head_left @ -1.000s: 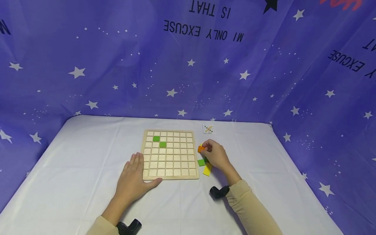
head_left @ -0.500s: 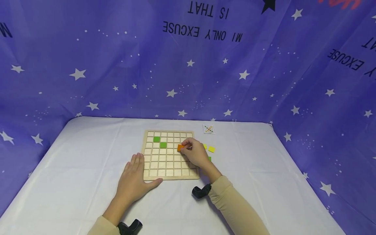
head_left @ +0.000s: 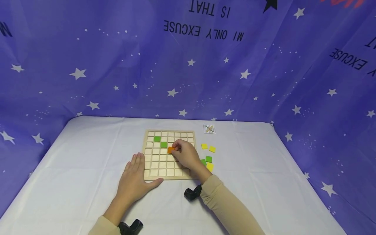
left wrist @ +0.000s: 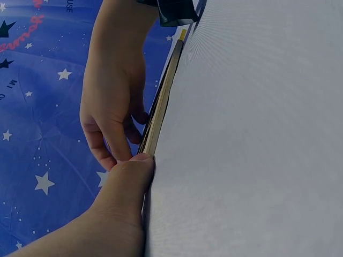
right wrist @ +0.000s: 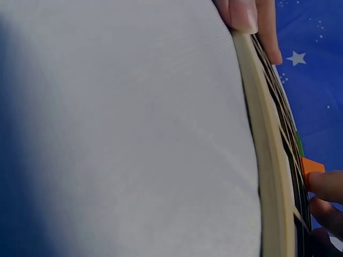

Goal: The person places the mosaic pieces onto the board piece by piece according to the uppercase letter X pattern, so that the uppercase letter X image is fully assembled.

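Fingertips of the right hand (head_left: 186, 155) pinch an orange tile (head_left: 171, 150) by its three o'clock side, at the middle cell of a square wooden board (head_left: 169, 178) whose cells form a grid. The wrist view on that side shows the tile standing out from the grid; whether any edge touches the board, I cannot tell. Counting clock hours from the board's centre, with twelve at its far edge, two green tiles (head_left: 157, 139) sit in cells towards half past ten, stepping diagonally in to the orange one. The left hand (head_left: 133, 179) rests at eight o'clock, fingers straight and close together against the nine o'clock rim, thumb spread wide to touch the near rim between six and seven. Off the board, two yellow tiles (head_left: 204, 146) lie near three o'clock, with two green pieces (head_left: 209, 159) just past them and another yellow piece (head_left: 210, 167) towards half past three; the right wrist partly hides the nearer green one. A small pattern card (head_left: 209, 129) lies at two o'clock, well apart from both hands. White cloth (head_left: 264, 163) covers the table, and a blue-purple starred curtain (head_left: 147, 65) hangs beyond twelve o'clock.
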Demonstrator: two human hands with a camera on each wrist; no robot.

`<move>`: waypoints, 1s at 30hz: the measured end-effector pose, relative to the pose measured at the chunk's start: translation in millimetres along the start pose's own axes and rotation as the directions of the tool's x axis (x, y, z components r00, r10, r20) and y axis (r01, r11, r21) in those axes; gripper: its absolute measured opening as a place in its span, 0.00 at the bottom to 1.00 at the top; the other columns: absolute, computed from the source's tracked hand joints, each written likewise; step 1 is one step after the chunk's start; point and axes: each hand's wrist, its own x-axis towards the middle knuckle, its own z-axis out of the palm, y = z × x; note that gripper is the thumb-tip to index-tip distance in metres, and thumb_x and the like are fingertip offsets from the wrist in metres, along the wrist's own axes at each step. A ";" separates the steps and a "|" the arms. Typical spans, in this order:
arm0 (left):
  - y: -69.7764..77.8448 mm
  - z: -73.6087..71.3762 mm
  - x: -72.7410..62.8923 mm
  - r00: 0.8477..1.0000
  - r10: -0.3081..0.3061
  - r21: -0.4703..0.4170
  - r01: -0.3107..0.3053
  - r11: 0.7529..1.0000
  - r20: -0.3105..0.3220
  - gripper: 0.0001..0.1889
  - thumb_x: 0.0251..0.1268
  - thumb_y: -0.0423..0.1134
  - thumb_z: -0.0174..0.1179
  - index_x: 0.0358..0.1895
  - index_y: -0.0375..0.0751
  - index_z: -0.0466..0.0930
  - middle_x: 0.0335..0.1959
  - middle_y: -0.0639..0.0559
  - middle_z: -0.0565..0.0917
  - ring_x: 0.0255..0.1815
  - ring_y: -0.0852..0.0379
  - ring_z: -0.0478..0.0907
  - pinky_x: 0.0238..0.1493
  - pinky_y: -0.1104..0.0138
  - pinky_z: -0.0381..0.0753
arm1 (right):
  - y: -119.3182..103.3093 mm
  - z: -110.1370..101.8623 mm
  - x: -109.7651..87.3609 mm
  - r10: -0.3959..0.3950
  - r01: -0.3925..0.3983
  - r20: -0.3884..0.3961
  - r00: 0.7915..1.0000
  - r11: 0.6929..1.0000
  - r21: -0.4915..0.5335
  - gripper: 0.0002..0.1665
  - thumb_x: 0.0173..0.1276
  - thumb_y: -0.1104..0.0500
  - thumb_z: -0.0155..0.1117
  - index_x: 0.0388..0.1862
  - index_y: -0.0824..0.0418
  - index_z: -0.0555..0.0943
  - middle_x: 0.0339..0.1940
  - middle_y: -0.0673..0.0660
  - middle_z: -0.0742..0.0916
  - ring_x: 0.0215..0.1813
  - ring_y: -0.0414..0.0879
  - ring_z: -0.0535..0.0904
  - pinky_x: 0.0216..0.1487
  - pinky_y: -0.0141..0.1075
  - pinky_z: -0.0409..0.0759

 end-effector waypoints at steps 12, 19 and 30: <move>-0.7 0.0 0.4 1.000 0.004 0.000 -0.004 1.000 -0.006 0.68 0.48 0.80 0.58 0.76 0.23 0.47 0.78 0.28 0.54 0.80 0.33 0.49 0.79 0.42 0.50 | 0.6 0.8 0.0 -0.025 0.026 0.015 1.000 0.996 -0.086 0.09 0.68 0.54 0.68 0.47 0.50 0.84 0.37 0.45 0.82 0.36 0.37 0.76 0.39 0.31 0.76; -1.1 1.2 0.2 1.000 0.005 0.001 -0.005 1.000 -0.004 0.69 0.48 0.80 0.57 0.76 0.23 0.47 0.78 0.29 0.54 0.80 0.33 0.49 0.79 0.42 0.50 | 0.8 1.3 -1.5 -0.020 0.021 0.010 1.000 0.994 -0.109 0.10 0.68 0.53 0.68 0.48 0.50 0.85 0.38 0.44 0.82 0.38 0.37 0.78 0.41 0.31 0.77; 0.7 0.2 0.1 1.000 0.006 0.000 -0.006 1.000 -0.008 0.69 0.47 0.80 0.59 0.76 0.22 0.48 0.78 0.28 0.54 0.80 0.33 0.49 0.78 0.42 0.51 | 1.9 -1.2 -3.4 -0.022 0.025 0.018 1.000 0.990 -0.137 0.13 0.66 0.50 0.70 0.47 0.51 0.88 0.40 0.43 0.84 0.40 0.37 0.79 0.43 0.31 0.79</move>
